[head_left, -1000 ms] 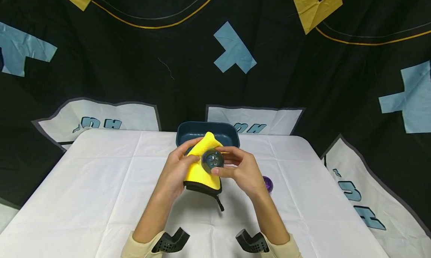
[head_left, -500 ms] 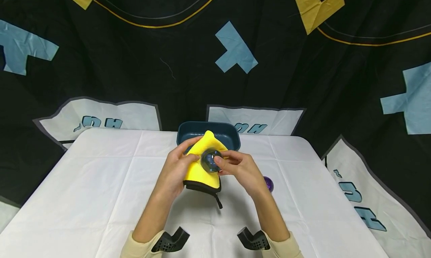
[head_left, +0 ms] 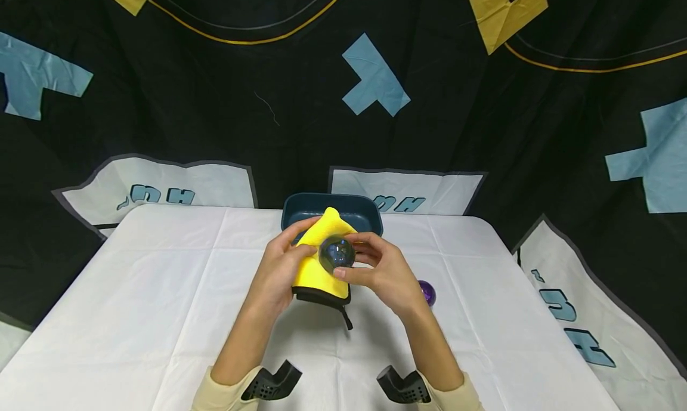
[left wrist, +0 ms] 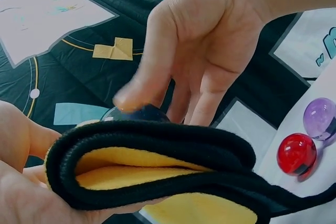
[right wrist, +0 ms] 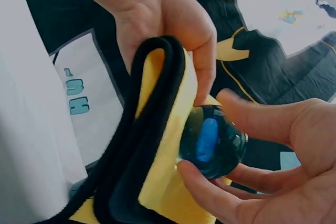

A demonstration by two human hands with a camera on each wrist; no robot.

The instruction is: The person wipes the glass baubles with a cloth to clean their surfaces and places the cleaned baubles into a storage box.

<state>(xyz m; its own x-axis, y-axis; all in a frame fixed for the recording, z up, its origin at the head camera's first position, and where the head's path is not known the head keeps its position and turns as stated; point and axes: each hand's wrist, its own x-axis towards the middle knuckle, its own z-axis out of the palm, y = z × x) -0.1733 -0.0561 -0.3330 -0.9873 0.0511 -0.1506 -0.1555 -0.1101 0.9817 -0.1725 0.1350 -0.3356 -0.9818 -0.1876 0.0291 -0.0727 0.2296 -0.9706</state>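
A folded yellow cloth (head_left: 313, 274) with a black border and a black loop is gripped by my left hand (head_left: 280, 266), thumb on its near face. Against that face sits a shiny, see-through dark ball (head_left: 336, 253). My right hand (head_left: 385, 269) pinches the ball from the right, its thumb at the lower edge and fingers at the upper side. In the right wrist view a blue patch shows within the ball (right wrist: 212, 140), whose left side touches the cloth (right wrist: 173, 150). The cloth's folded layers (left wrist: 136, 169) hide most of the ball in the left wrist view.
A dark blue tray (head_left: 370, 211) stands at the back of the white-covered table (head_left: 188, 315), behind the cloth. A purple ball (head_left: 427, 293) lies right of my right forearm, partly hidden by it. The left wrist view also shows a red ball (left wrist: 296, 153) beside it.
The right thumb has slid from the ball's front face to its lower edge since half a second ago, and the fingers have spread along the ball's upper side. The left hand stays nearly still.
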